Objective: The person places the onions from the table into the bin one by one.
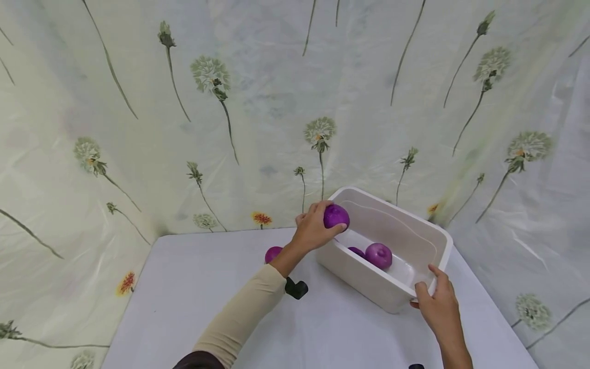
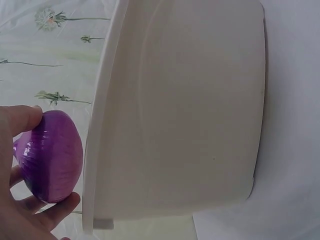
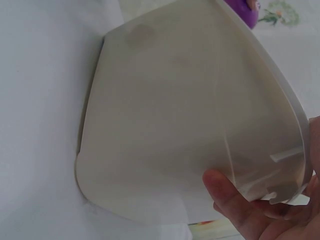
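My left hand (image 1: 315, 228) holds a glossy purple onion (image 1: 336, 218) at the left rim of a white plastic bin (image 1: 359, 284). In the left wrist view, thumb and fingers curl round this onion (image 2: 54, 155), just outside the rim. Inside the bin lie a purple onion (image 1: 379, 255) and another onion (image 1: 356, 251), half hidden by the near wall. With my right hand (image 1: 438, 302) I grip the bin's rim at its near right corner. The right wrist view shows the thumb and fingers (image 3: 232, 205) on either side of the bin wall.
One more purple onion (image 1: 273, 254) lies on the white-covered table (image 1: 207, 287), partly behind my left forearm. A small black object (image 1: 296, 288) shows beside the left sleeve. A sheet printed with dandelions (image 1: 258, 102) hangs behind and on both sides of the table.
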{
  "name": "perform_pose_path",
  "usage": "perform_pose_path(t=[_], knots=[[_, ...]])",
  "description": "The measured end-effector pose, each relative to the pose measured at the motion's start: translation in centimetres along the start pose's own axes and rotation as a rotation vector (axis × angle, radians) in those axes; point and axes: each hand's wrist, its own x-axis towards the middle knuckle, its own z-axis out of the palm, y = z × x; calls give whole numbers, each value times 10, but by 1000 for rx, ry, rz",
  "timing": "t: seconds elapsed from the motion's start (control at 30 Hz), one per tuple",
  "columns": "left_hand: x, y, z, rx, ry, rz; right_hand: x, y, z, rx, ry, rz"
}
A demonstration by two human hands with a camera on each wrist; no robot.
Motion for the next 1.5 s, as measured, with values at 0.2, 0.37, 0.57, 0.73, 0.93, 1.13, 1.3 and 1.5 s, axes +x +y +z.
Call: perform_pose_path(t=[0.2,0.37,0.57,0.73,0.93,1.13,1.3,1.5], knots=[[-2,1,3,11,-7,24,-1,-1,0,1,2,-3],[-3,0,4,24,-16,28,-2,-3,-1,9,0,-7],[-6,-5,2,24,-11,14,-3,-4,-2,10,-1,-10],[-9,-12,-1,8,10,7,-2,-4,-1,10,-1,-16],[-12,-22,-8,10,20,-22,-1,-4,-2,6,-6,-6],[-18,-36,-14,-9,48,-56,-1,-3,0,8,-1,2],[-25,-60,-19,-15,62,-101,0,-2,1,3,-4,10],[-43,-97,-25,2,86,-180,0,-1,0,-5,7,-9]])
